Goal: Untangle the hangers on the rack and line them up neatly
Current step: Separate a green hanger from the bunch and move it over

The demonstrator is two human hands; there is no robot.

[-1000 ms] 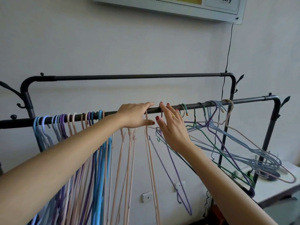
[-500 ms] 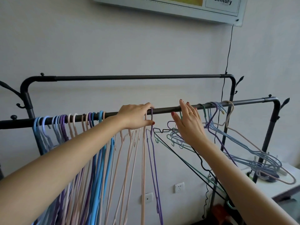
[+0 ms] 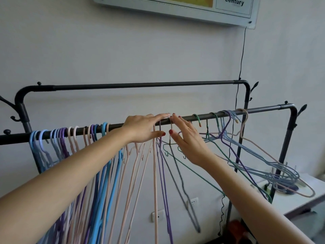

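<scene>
A black front rail [image 3: 263, 110] carries many thin hangers. Blue, purple and pink hangers [image 3: 98, 173] hang side by side on its left half. My left hand [image 3: 144, 128] lies over the rail at their right end, fingers straight on top and thumb below. My right hand [image 3: 190, 140] is flat and spread just right of it, fingertips on the rail, beside the hook of a blurred dark grey hanger [image 3: 182, 184]. A purple hanger [image 3: 164, 182] hangs between my hands. Further right, a tangled bunch of blue, green, purple and pink hangers [image 3: 255, 166] slants off the rail.
A higher back rail [image 3: 140, 84] runs close to the wall. A white table [image 3: 299, 199] stands low on the right under the tangled bunch. A black cable [image 3: 241, 59] drops from a sign board [image 3: 175, 6]. Wall sockets [image 3: 158, 214] sit low behind the hangers.
My right hand reached right to the tangle, then came back left along the rail; a dark grey hanger now swings beside the purple one. My left hand stayed put.
</scene>
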